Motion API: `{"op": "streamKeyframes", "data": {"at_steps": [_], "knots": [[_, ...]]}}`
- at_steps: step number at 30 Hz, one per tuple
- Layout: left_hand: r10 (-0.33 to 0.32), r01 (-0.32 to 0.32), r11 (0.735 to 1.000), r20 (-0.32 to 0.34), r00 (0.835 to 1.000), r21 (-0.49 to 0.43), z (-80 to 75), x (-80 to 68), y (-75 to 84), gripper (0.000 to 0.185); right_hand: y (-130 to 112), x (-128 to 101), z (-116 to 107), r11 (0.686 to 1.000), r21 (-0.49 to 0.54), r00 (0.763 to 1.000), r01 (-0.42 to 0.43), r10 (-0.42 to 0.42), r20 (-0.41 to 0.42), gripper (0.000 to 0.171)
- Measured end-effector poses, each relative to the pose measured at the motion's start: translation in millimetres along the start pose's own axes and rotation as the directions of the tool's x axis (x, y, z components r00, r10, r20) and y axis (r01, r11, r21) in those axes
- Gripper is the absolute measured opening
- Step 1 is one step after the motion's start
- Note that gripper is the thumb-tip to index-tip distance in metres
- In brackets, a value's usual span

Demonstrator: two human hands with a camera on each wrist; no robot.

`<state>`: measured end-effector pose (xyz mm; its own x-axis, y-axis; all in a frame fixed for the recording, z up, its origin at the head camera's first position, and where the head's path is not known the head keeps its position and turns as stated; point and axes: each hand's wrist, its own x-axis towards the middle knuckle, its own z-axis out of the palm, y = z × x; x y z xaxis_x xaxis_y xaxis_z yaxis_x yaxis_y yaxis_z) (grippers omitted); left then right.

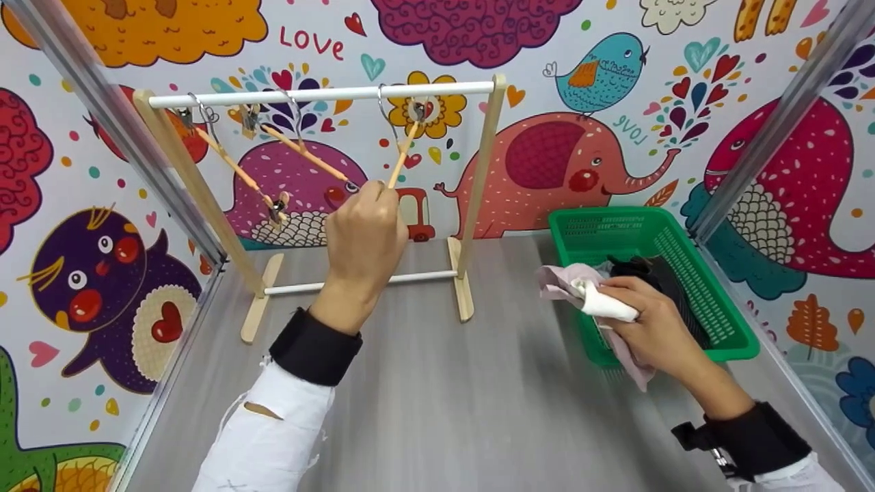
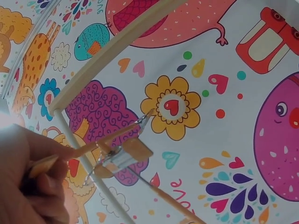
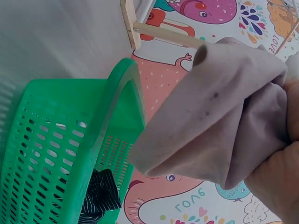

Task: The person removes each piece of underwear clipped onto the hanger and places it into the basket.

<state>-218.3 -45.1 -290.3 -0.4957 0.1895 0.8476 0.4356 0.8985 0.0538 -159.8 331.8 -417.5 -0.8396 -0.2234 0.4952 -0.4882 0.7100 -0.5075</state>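
Centre of the head view: a person's left hand (image 1: 366,229) pinches the lower end of a wooden clip hanger (image 1: 402,154), fingers curled round the bar, hook over the white rail of a small wooden drying rack (image 1: 478,184). In the left wrist view the hanger's metal clip (image 2: 122,156) sits just off the fingertips, mid-frame. Lower right, the right hand (image 1: 656,321) grips a bunched pale pink cloth (image 1: 581,287) w/ a white piece wrapped in, fingers closed round it, held at the near-left edge of a green plastic basket (image 1: 711,301). A dark striped garment (image 3: 98,193) lies in the basket bottom. Two more clip hangers (image 1: 273,164) hang tilted at upper left of the rack.

Risk, as judged: the hanger is held by one end only, so a tug could swing it off the rail or rock the light rack; the cloth, gripped in a wad, may slip or snag the basket rim.
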Motion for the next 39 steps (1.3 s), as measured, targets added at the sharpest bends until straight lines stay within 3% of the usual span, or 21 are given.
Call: {"op": "streamKeyframes", "data": {"at_steps": [10, 16, 22, 28, 39], "knots": [[-0.14, 0.127, 0.977, -0.065, 0.988, -0.171, 8.4, -7.3, 0.2, 0.016, 7.6, 0.1, -1.4, 0.999, -0.016, 1.0, -0.031, 0.03, -0.004, 0.038], [-0.194, 0.164, 0.957, -0.109, 0.975, -0.24, 14.9, -19.1, 2.1, 0.021, 10.2, 0.6, -3.5, 0.999, -0.02, 0.999, -0.033, 0.033, -0.013, 0.039], [-0.213, 0.175, 0.949, -0.125, 0.969, -0.261, 23.1, -32.2, 4.3, 0.028, 12.0, 3.5, -6.7, 0.999, -0.025, 0.999, -0.035, 0.034, -0.024, 0.038], [-0.222, 0.168, 0.937, -0.151, 0.963, -0.308, 28.1, -40.1, 5.3, 0.026, 14.9, 6.4, -10.7, 0.998, -0.04, 0.998, -0.054, 0.053, -0.036, 0.034], [-0.238, 0.177, 0.921, -0.142, 0.961, -0.347, 31.1, -53.3, 6.5, 0.021, 25.0, 24.3, -20.6, 0.995, -0.04, 0.996, -0.087, 0.085, -0.038, 0.028]]}}
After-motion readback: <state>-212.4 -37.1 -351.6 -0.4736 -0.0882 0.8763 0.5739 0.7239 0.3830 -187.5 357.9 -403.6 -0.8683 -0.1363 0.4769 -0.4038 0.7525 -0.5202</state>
